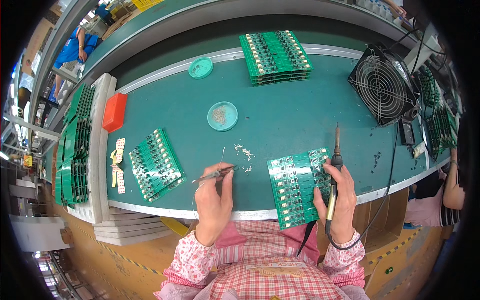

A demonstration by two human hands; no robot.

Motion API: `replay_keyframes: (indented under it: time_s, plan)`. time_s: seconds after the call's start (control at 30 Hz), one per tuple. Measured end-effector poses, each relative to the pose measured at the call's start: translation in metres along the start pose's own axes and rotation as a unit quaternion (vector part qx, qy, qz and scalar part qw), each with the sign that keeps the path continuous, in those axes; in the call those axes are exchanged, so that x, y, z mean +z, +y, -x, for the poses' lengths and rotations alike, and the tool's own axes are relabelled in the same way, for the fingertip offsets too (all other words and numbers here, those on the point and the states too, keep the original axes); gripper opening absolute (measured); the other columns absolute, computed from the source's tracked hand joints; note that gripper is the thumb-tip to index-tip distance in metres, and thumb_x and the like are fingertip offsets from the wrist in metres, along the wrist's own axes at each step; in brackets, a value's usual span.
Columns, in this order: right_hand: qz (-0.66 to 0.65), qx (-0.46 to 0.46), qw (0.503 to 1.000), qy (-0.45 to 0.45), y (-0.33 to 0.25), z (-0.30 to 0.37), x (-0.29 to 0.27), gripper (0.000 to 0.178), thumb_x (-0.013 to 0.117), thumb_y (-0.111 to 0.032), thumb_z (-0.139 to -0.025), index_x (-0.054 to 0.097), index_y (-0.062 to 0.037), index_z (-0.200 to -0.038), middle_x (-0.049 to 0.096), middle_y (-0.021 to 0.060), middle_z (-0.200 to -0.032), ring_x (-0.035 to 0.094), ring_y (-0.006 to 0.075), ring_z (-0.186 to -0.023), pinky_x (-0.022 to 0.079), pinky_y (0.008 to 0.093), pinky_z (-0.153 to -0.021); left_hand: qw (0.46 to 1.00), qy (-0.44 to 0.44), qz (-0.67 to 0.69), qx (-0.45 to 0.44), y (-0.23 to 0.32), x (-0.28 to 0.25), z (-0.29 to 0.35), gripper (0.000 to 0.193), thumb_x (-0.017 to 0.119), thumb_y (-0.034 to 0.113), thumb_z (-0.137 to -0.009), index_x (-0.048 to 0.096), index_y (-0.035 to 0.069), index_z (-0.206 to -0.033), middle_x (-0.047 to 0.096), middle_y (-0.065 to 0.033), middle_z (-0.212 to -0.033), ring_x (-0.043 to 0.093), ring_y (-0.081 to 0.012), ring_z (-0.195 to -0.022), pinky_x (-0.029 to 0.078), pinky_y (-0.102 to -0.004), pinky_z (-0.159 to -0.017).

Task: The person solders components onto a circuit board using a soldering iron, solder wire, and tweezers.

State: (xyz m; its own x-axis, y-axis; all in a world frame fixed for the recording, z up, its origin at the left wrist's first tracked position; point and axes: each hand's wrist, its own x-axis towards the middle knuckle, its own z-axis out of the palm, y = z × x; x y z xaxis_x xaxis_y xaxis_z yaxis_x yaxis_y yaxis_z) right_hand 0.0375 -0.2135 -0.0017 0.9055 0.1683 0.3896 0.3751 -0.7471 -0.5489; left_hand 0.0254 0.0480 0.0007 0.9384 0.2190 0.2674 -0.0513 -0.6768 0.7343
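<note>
My left hand (214, 202) is closed on a pair of tweezers (214, 175), their tips pointing right at a scatter of tiny pale components (244, 152). A thin strand of solder wire (223, 153) also runs through that hand. In my right hand (344, 202) is a soldering iron (332, 199), held upright with its tip toward the far side. The fingers of this hand rest at the right edge of a green circuit board panel (290, 187), which overhangs the table's front edge. Its surface carries rows of black and cream components.
A teal dish of small parts (219, 116) and another teal dish (200, 68) stand farther back. Board stacks (275, 57) (156, 165) lie behind and left, near a red box (115, 112). A black fan (382, 87) stands right; the iron's cable (382, 200) loops below it.
</note>
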Motion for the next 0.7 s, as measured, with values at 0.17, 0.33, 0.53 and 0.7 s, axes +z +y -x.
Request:
replay_keyframes:
  time_s: [0.17,0.33,0.53,0.7]
  plan:
    - [-0.005,-0.002,1.0,0.005,0.0,0.0,0.0,0.056,0.072,-0.002,-0.074,0.058,-0.0035,-0.128,0.066,0.0211,-0.121,0.062,0.0399,-0.115,0.042,0.0536,-0.109,1.0,-0.002,0.01,-0.022,0.002,0.0,0.0,0.012,0.065,0.0,-0.092,0.065,-0.002,-0.104,0.068,-0.0129,-0.104,0.067,-0.029,-0.088,0.052,-0.0365,-0.08]
    - [-0.001,-0.005,1.0,0.011,-0.001,-0.001,0.0,0.056,0.072,-0.001,-0.073,0.058,-0.0035,-0.128,0.066,0.0212,-0.12,0.062,0.0402,-0.114,0.042,0.0534,-0.109,0.999,-0.002,-0.03,0.044,-0.008,0.001,0.0,0.013,0.062,0.001,-0.096,0.063,0.0,-0.109,0.068,-0.0102,-0.093,0.067,-0.0206,-0.081,0.052,-0.0314,-0.076]
    - [-0.003,-0.005,1.0,0.009,0.001,0.0,0.001,0.055,0.072,-0.002,-0.073,0.059,-0.0033,-0.127,0.066,0.0213,-0.119,0.061,0.0406,-0.114,0.042,0.0535,-0.109,0.998,-0.005,-0.04,0.048,-0.007,0.0,0.001,0.012,0.062,0.001,-0.096,0.062,0.0,-0.108,0.068,-0.0103,-0.094,0.067,-0.0218,-0.08,0.052,-0.0314,-0.075]
    - [0.001,-0.005,1.0,0.009,0.001,0.0,0.001,0.055,0.072,-0.002,-0.074,0.059,-0.0031,-0.127,0.067,0.0209,-0.119,0.061,0.0409,-0.113,0.042,0.0535,-0.109,0.996,-0.003,-0.043,0.074,-0.01,0.001,0.0,0.012,0.062,0.0,-0.096,0.062,-0.001,-0.108,0.068,-0.0109,-0.096,0.067,-0.0226,-0.079,0.052,-0.0314,-0.074]
